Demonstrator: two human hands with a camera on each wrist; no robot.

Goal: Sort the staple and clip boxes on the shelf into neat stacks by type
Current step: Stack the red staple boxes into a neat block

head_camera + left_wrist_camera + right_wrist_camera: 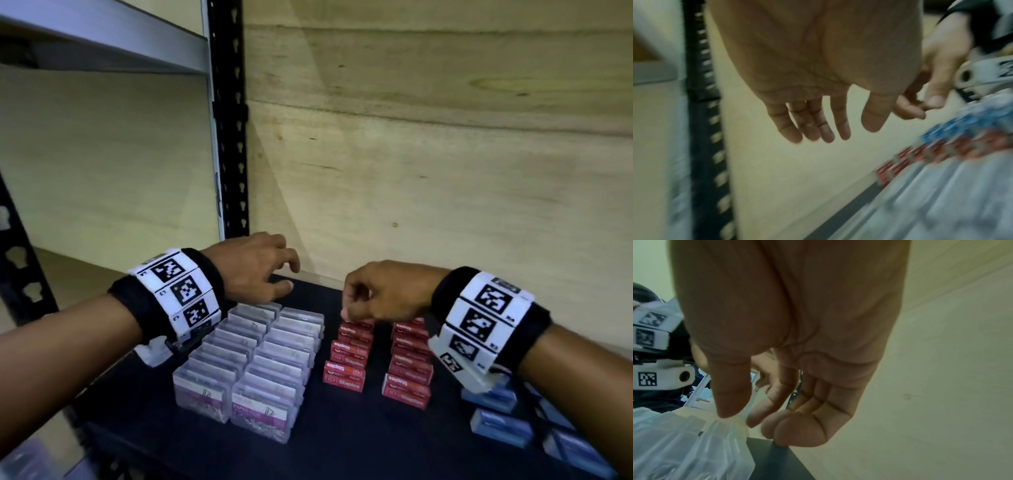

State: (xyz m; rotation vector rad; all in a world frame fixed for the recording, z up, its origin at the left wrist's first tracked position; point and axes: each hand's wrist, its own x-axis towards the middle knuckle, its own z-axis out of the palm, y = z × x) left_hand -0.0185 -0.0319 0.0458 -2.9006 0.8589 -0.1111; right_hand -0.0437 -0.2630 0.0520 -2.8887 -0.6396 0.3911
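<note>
Clear plastic clip boxes [253,363] stand in two tidy rows on the black shelf [342,445]. To their right stand two rows of red staple boxes [346,363], stacked two high. Loose blue boxes [500,421] lie at the far right. My left hand [291,274] hovers above the back of the clip rows, fingers relaxed and spread, holding nothing [838,129]. My right hand [349,308] hangs over the rear of the left red row with its fingertips close to the rear box. Its fingers are loosely curled and hold nothing [748,418].
A plywood wall [445,137] closes the shelf's back. A black perforated upright [229,120] stands at the back left, with a grey upper shelf [102,44] beyond it. The clip boxes [684,443] sit just left of my right hand. The left wrist view is motion-blurred.
</note>
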